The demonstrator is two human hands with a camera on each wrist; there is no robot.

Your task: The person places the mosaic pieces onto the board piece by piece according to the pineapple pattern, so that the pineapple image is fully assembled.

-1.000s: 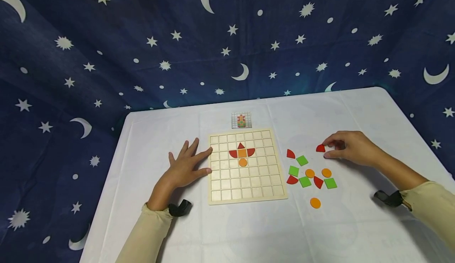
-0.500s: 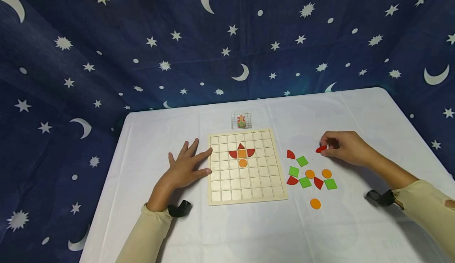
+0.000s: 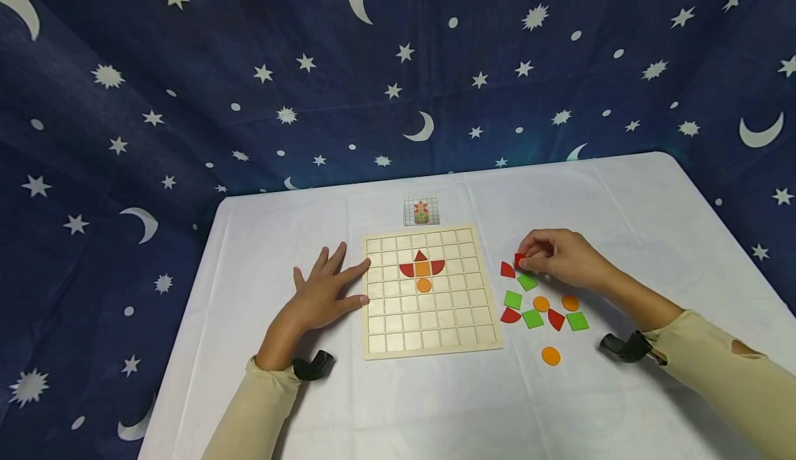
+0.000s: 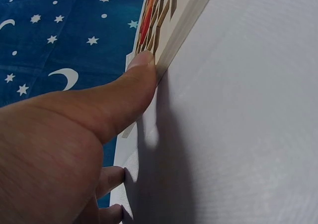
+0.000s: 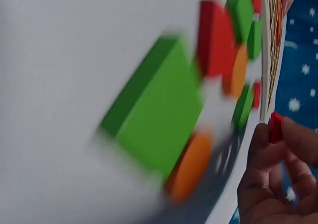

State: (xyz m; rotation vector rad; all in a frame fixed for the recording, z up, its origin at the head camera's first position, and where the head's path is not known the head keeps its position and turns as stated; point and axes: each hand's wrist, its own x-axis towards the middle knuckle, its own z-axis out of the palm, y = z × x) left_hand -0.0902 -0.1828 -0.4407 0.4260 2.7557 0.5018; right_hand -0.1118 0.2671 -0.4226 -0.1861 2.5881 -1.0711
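Note:
My right hand (image 3: 562,256) pinches a red quarter-circle tile (image 3: 519,260) between thumb and fingers, over the far end of the loose tiles. The same red tile (image 5: 275,128) shows edge-on at the fingertips in the right wrist view. My left hand (image 3: 320,298) lies with fingers spread, its thumb and index fingertip at the left edge of the wooden grid board (image 3: 385,306). In the left wrist view the thumb (image 4: 134,92) presses against the board's edge. On the board sit a red triangle (image 3: 419,256), an orange square (image 3: 422,269) flanked by two red quarter-circles, and an orange circle (image 3: 424,285).
Right of the board lie loose green squares (image 3: 577,321), orange circles (image 3: 551,356) and red quarter-circles (image 3: 510,315). A small pattern card (image 3: 421,211) lies beyond the board. A white cloth (image 3: 435,411) covers the table, with a dark blue star-printed curtain (image 3: 298,87) behind it.
My right hand has picked up the red quarter-circle tile and carried it left toward the board. The left hand and the tiles on the board have stayed put.

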